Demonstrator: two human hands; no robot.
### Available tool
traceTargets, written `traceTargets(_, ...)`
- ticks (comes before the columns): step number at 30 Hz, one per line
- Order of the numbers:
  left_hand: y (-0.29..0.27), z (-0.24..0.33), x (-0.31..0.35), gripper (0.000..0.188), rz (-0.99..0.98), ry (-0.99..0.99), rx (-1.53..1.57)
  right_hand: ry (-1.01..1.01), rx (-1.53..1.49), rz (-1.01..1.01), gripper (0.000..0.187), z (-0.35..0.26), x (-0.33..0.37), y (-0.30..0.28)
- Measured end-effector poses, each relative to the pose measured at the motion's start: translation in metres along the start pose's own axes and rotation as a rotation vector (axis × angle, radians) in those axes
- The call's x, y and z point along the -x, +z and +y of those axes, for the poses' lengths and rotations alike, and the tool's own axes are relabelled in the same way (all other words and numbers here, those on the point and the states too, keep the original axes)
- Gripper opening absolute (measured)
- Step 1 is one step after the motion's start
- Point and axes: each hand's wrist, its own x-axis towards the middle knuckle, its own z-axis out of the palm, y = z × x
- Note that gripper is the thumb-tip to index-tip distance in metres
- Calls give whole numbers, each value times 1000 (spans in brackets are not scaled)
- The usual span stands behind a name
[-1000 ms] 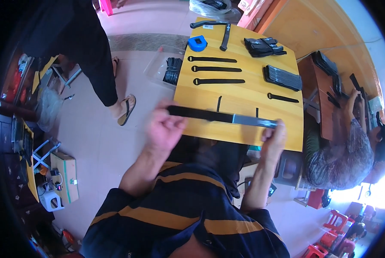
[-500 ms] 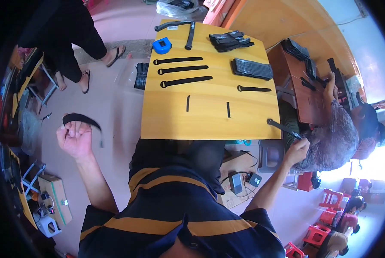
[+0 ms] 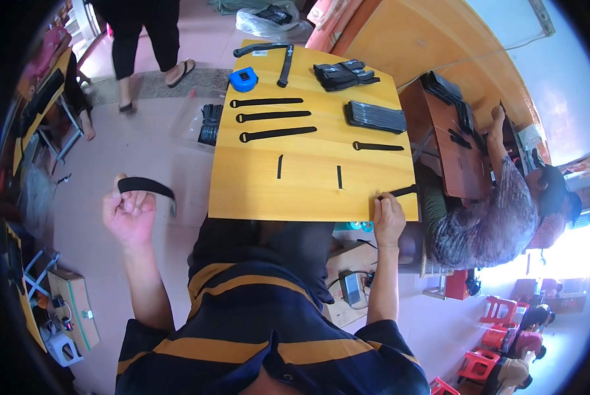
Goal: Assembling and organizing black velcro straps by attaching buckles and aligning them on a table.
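My left hand (image 3: pixel 130 214) is raised beside the table's left edge, its fingers closed on a black strap (image 3: pixel 147 185) that arcs to the right. Over the near right corner of the yellow table (image 3: pixel 308 205), my right hand (image 3: pixel 389 220) pinches another black strap (image 3: pixel 403 191), which points right. Three black straps with buckle loops lie in a row at the left, the nearest strap (image 3: pixel 278 134) being the longest-looking. A single smaller strap (image 3: pixel 378 146) lies at the right, below a flat stack of straps (image 3: pixel 376 117). Two short dark strips or slots, one left (image 3: pixel 280 166) and one right (image 3: pixel 339 177), mark the tabletop.
A blue tape measure (image 3: pixel 243 79) sits at the far left of the table, near two long dark straps. Another strap bundle (image 3: pixel 344 74) is at the back. A co-worker (image 3: pixel 486 214) sits right at a brown table (image 3: pixel 462 158). Another person (image 3: pixel 143 39) walks at far left.
My right hand has moved left over the table's near right corner, its strap swinging to point right. The left hand has shifted slightly right and down. The person at far left has moved.
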Motion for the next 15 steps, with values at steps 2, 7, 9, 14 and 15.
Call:
traceTargets(2, 4, -6, 1, 16, 43, -29, -43, -24, -21, -71, 12, -5, 7, 4)
traceTargets(7, 17, -29, -1, 15, 128, -100, -157, -15, -94, -71, 14, -24, 8, -2)
traceTargets(9, 24, -45, -5, 13, 91, -121, -178, -21, -89, -31, 15, -26, 8, -6)
traceTargets(14, 41, -70, -16, 13, 26, -392, -343, 107, -318, 25, 9, -55, -13, -19)
traceTargets(15, 45, -77, -23, 13, -62, -463, -372, 189, -465, -40, 9, -60, -16, -22)
